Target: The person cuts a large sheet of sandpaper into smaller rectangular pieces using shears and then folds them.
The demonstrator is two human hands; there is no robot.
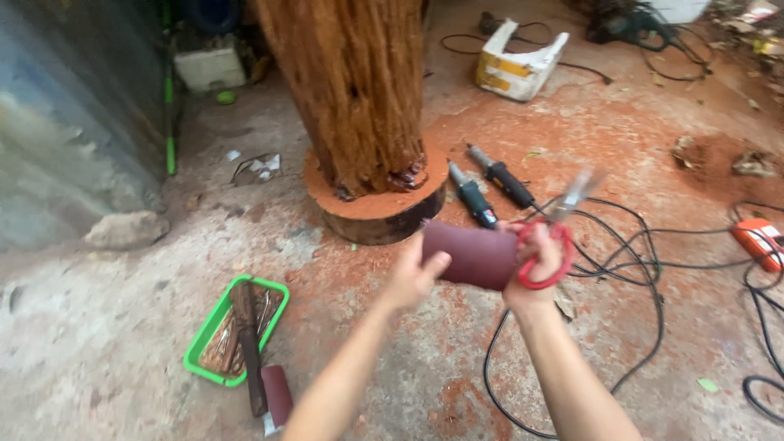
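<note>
In the head view, the left hand (412,273) pinches the near edge of a dark maroon sheet of sandpaper (472,255), thumb on top and fingers curled beneath. The right hand (541,260) grips a pair of red-handled scissors (555,237), its fingers pressed through the loops, the blurred metal blades pointing up and away; the same hand touches the sheet's right edge, so the sandpaper hangs between the 2 hands above the floor.

Below and left of the left fingers lies a green rectangular plastic tray (214,322) holding thin metal pieces, with a dark wooden stick (247,343) laid across it. Just beside the tray's near corner sits a maroon roll of sandpaper (278,394).

Beyond the fingers stands a rough, fibrous reddish tree trunk (351,82) on a round wooden base disc (377,208) dusted orange. Right of the disc, 2 dark handheld power tools (488,184) rest on the dusty concrete floor (98,343), with black cables (637,269) looping under the right hand.
</note>
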